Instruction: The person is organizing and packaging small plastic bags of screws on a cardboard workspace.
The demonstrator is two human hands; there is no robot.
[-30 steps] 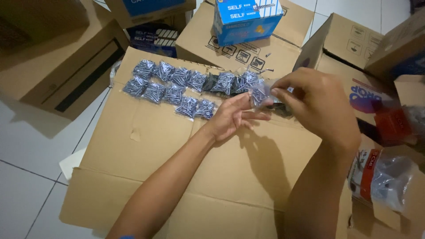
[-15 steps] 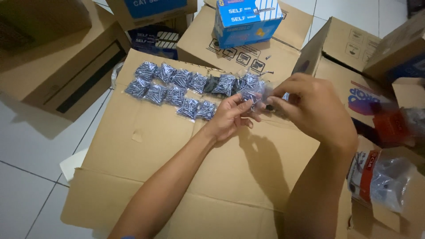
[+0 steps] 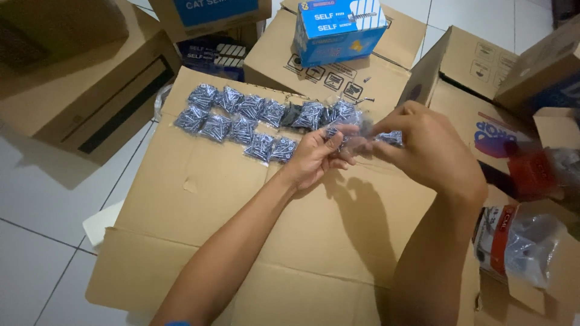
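A small clear bag of screws (image 3: 345, 137) was pinched between the left hand (image 3: 317, 158) and the right hand (image 3: 426, 148), both closed on it, just above the flattened cardboard sheet (image 3: 241, 205). Rows of filled screw bags (image 3: 254, 118) lay on that sheet just left of the held bag, with a blue screw box (image 3: 338, 27) beyond them.

- You work under dim, cool indoor light that leaves the whole view slightly bluish and soft.
- Your left hand (image 3: 317, 156) and right hand (image 3: 432, 148) throw soft, dark shadows toward you on the flattened cardboard (image 3: 199, 205), so the light comes from above and ahead.
- The far left corner box (image 3: 72, 72) sits in deep shade.
- The small bag of screws (image 3: 347, 136) between your fingers is blurred; the clear plastic at the right edge (image 3: 534, 244) shows faint glare.
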